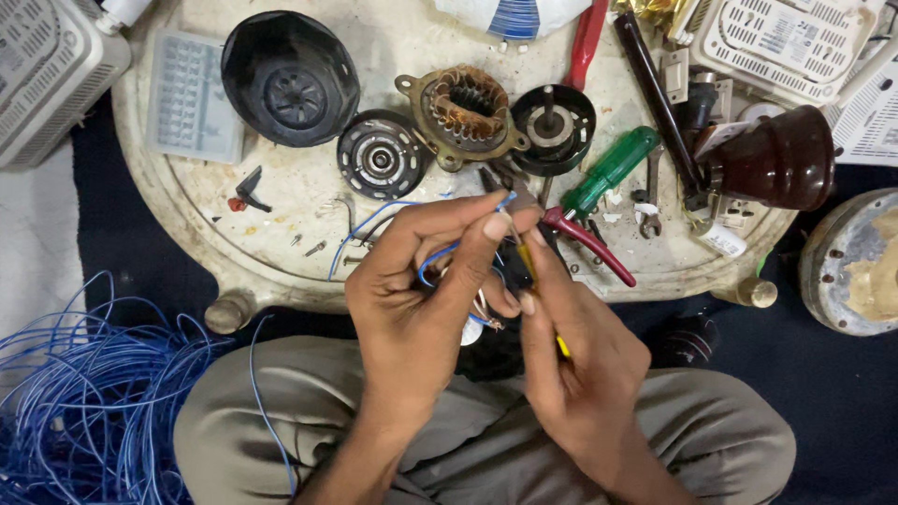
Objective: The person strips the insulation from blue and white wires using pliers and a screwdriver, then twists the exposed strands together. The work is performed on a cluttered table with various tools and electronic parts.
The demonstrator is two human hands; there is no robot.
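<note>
A thin blue wire (440, 262) loops between two bare hands held over the lap, just in front of a round, stained work tray (309, 201). The left hand (416, 299) pinches the wire between thumb and fingertips, closed tight on it. The right hand (575, 360) is curled shut around a slim yellow tool (529, 266), its tip hidden where the fingers of both hands meet. Bare strand ends show just below the left fingers, beside something small and white that is too hidden to name.

The risk, as a judgement: the tool works right against the left fingertips, so a slip could nick a finger, or cut the fine strands instead of the insulation.

On the tray, near the hands, lie red-handled pliers (589, 243) and a green screwdriver (610, 170). Farther back sit a copper-wound stator (463, 112), a round rotor plate (381, 157), a black end cap with a shaft (554, 126) and a black housing (290, 77). A clear parts box (194, 95) rests at the tray's left edge. A tangle of blue wire (89, 402) lies on the floor to the left, where it could snag a knee.
</note>
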